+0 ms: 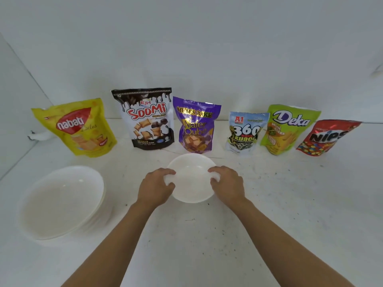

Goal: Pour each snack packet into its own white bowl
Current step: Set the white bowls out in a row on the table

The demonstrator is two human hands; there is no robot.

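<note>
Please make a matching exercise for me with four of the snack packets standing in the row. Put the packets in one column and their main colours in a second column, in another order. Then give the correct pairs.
Column 1
1. Nabati packet
2. Wafer Qube packet
3. Deka packet
4. Nips packet

Column 2
A. green
B. red
C. yellow
D. purple

Pairs: 1-C, 2-D, 3-A, 4-B

Head-worn wide-angle view, facing forward-down, close over table [290, 214]
</note>
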